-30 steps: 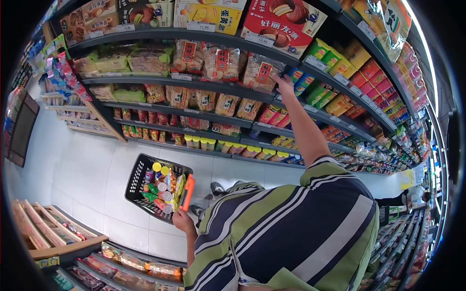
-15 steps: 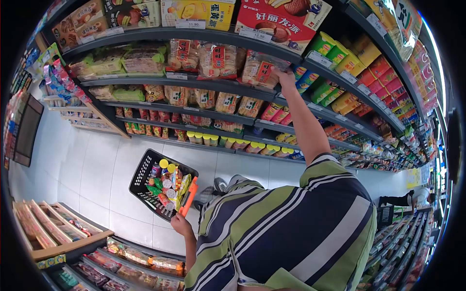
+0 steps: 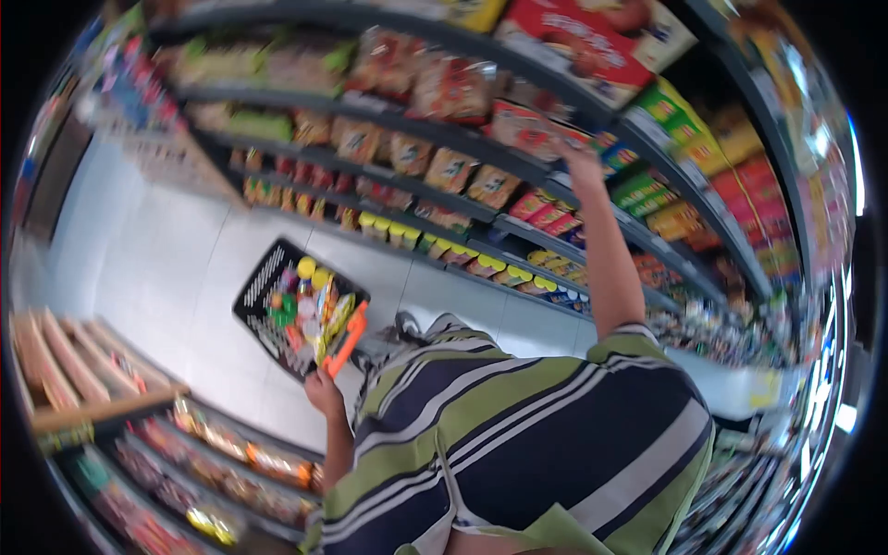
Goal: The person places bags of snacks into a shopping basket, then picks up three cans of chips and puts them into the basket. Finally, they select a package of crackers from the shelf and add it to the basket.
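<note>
My right hand is closed on the near edge of a clear-and-red snack bag at the shelf front. The bag lies tilted, and motion blurs its print. Similar bags of pale round snacks stand beside it on the left. Down at the lower left, my left hand is wrapped round the orange handle of a black shopping basket. Inside the basket are several packets, a green item and containers with yellow lids.
Shelves of packaged snacks run along the far side, with a red box above and yellow-green cans to the right. A wooden-edged display stands at lower left. Pale tiled floor lies between.
The view has turned and become blurred. The snack bag in my right hand has tipped flatter and shifted toward the shelf edge. My left hand still holds the basket handle.
</note>
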{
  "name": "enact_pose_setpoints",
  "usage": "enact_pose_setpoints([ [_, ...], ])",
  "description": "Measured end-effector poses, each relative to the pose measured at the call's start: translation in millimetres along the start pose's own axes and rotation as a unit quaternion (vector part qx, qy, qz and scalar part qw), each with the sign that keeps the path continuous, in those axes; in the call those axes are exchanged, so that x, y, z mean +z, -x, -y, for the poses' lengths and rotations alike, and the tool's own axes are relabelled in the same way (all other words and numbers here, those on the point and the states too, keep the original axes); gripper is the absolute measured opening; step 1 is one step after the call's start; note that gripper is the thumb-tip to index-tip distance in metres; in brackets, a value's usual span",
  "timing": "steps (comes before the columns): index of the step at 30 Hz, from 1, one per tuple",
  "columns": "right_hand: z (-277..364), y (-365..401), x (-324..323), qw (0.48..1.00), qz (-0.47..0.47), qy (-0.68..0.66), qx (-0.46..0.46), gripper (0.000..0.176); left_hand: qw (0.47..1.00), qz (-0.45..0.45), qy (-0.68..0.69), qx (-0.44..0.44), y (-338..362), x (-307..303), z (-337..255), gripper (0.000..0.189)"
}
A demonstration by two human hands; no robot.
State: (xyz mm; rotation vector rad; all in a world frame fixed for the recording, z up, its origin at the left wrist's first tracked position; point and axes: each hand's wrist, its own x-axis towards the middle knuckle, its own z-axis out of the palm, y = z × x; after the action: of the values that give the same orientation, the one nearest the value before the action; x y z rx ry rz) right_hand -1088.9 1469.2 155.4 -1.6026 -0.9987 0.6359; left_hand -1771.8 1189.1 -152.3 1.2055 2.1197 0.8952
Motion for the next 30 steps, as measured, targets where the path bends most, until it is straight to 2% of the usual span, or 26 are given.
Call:
enact_pose_setpoints([
  [1,12.6,8.4,5.2,0.996,-0.042,0.081,-0.023,0.037,0.999,0.01,-0.051,0.015,0.5,-0.5,4.7,0.044],
  [2,28.0,18.7,11.0,0.982,-0.087,0.165,-0.039,0.04,0.999,-0.004,-0.032,0.01,3.9,-3.3,-7.8,0.044],
  [3,44.2,29.5,16.4,0.959,-0.135,0.245,-0.047,0.044,0.999,0.024,-0.025,-0.015,4.4,-7.8,-13.9,0.043],
  [4,62.4,38.3,12.9,0.964,-0.057,0.258,-0.013,0.037,0.998,-0.022,-0.054,-0.011,5.7,0.8,-7.5,0.042],
  [5,66.8,52.7,22.3,0.98,-0.038,0.148,-0.13,0.029,0.998,-0.043,-0.04,0.027,8.8,-2.0,-18.6,0.04],
  [8,84.3,76.1,29.9,0.971,-0.014,0.148,-0.187,0.03,0.998,-0.026,-0.065,0.002,7.6,-8.7,-30.3,0.034],
  [11,109.7,101.5,48.3,0.962,-0.023,0.233,-0.141,0.027,0.998,-0.036,-0.048,-0.006,4.9,-8.7,-29.2,0.035],
  [14,123.0,125.7,88.8,0.977,0.037,0.1,-0.184,0.027,0.999,-0.032,-0.034,-0.012,4.7,-12.8,-32.8,0.035],
  [15,119.6,128.3,94.2,0.986,0.062,0.083,-0.131,0.027,0.999,-0.044,-0.017,0.002,5.2,-12.7,-30.6,0.036],
  [19,124.2,165.7,147.9,0.983,0.127,0.065,-0.111,0.026,1.0,-0.027,0.01,-0.006,4.9,-24.7,-38.3,0.034],
  [22,112.8,187.8,181.2,0.971,0.183,0.115,-0.105,0.024,0.999,-0.025,0.023,0.008,0.9,-39.4,-44.5,0.03],
  [25,121.2,233.0,225.0,0.941,0.288,0.131,-0.118,0.021,0.997,-0.032,0.073,0.021,-8.6,-59.2,-59.0,0.036],
  [27,126.6,255.4,248.5,0.864,0.352,0.258,-0.251,0.018,0.992,-0.056,0.098,0.063,-16.4,-74.9,-79.3,0.049],
  [28,124.1,261.8,255.3,0.828,0.39,0.275,-0.294,0.019,0.988,-0.068,0.11,0.085,-20.5,-83.5,-92.7,0.057],
  [30,115.7,273.6,267.5,0.746,0.458,0.305,-0.375,0.025,0.969,-0.119,0.104,0.188,-28.3,-100.6,-119.4,0.067],
])
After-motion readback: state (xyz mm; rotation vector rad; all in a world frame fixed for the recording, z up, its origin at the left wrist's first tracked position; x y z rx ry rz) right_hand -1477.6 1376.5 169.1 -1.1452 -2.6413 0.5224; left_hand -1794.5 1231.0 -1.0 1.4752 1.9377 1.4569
